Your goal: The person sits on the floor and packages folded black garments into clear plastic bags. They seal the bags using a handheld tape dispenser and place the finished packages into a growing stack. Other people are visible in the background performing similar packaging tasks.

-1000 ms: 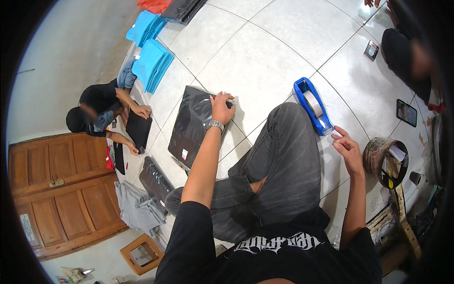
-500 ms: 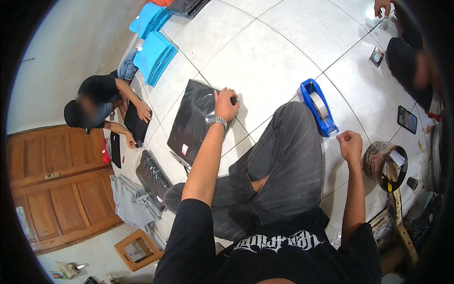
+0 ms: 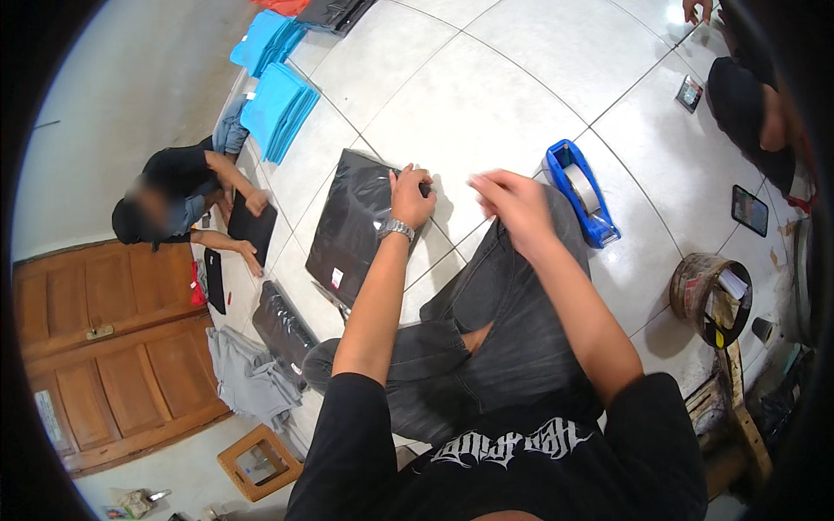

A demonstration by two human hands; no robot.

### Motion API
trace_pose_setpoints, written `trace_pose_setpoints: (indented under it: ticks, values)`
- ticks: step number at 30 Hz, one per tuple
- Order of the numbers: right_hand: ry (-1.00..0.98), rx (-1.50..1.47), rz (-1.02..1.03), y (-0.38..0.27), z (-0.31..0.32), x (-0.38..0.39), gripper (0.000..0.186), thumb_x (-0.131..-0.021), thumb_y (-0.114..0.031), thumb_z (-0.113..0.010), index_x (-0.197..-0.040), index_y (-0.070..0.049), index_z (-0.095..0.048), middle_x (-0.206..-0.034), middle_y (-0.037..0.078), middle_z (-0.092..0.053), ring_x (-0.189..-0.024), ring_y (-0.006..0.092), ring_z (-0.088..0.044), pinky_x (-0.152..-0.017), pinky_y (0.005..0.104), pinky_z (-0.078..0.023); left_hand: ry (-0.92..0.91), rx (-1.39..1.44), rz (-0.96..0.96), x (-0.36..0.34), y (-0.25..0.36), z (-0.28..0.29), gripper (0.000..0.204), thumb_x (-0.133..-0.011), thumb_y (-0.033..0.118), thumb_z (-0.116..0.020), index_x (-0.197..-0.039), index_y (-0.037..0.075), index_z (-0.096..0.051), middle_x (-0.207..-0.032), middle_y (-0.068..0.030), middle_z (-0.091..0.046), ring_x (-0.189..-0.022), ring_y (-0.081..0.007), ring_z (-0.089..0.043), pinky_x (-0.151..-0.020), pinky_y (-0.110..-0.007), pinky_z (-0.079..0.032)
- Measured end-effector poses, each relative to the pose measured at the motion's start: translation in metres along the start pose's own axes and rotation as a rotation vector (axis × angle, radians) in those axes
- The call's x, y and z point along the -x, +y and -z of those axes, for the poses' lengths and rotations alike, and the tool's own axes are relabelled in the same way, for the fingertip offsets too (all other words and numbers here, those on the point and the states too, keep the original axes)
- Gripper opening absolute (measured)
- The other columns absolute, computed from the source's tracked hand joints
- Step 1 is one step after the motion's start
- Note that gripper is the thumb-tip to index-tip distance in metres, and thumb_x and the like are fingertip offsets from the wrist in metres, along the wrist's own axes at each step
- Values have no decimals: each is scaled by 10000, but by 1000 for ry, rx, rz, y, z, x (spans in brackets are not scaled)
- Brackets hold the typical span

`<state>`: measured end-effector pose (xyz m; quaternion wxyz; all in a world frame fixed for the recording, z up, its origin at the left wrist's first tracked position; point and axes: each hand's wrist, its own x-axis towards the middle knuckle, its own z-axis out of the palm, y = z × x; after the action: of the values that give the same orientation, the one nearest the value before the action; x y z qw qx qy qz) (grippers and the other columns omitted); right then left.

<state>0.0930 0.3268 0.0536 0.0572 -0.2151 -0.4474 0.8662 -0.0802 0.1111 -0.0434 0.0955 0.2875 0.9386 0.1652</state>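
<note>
In front of me on the floor lies a folded black garment in a clear plastic bag (image 3: 352,221), with a small white and red label near its lower corner. My left hand (image 3: 412,198), a metal watch on its wrist, curls its fingers over the bag's right edge. My right hand (image 3: 514,205) is above my knee, to the right of the bag and apart from it. Its fingers are pinched together; whatever is between them is too small to make out. A blue tape dispenser (image 3: 598,227) with a roll of tape stands beyond my right knee.
Scissors (image 3: 342,306) lie partly under my left arm, near another bagged black garment (image 3: 282,321). Turquoise folded stacks (image 3: 280,113) are farther off. A co-worker (image 3: 178,187) handles black cloth at left; another person (image 3: 751,113) sits at right. A round container (image 3: 695,282) stands at my right.
My right hand has moved left from beside the tape dispenser to near the bag, fingers still pinched. My left hand stays on the bag's edge. The left co-worker's hands have shifted.
</note>
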Motion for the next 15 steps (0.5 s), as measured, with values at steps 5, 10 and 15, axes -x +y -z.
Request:
trace_pose_setpoints:
  ticks: [5, 10, 15]
  values:
    - [239, -86, -416, 98, -58, -118, 248, -1000, -221, -727, -848, -25, -722, -705, 21, -631, -561, 126, -530, -494, 324, -419, 45, 65, -26, 6, 9, 8, 469, -775, 66, -753, -1229, 111, -643, -1328, -127, -673, -1487, -373, -456, -1294, -614, -134]
    - [343, 140, -463, 144, -54, -131, 273, -979, -197, -737, -777, -15, -708, -674, 62, -623, -510, 171, -507, -443, 360, -373, 51, 96, -23, 17, 1, 6, 576, -778, 62, -758, -1333, 93, -603, -1444, -142, -627, -1505, -360, -438, -1298, -608, -132]
    - [288, 288, -429, 179, -53, -146, 269, -961, -202, -753, -783, -2, -723, -681, 84, -638, -507, 188, -528, -449, 375, -390, 15, 70, -20, 20, -3, 9, 641, -785, 84, -771, -1395, 84, -575, -1501, -139, -598, -1517, -340, -430, -1294, -624, -126]
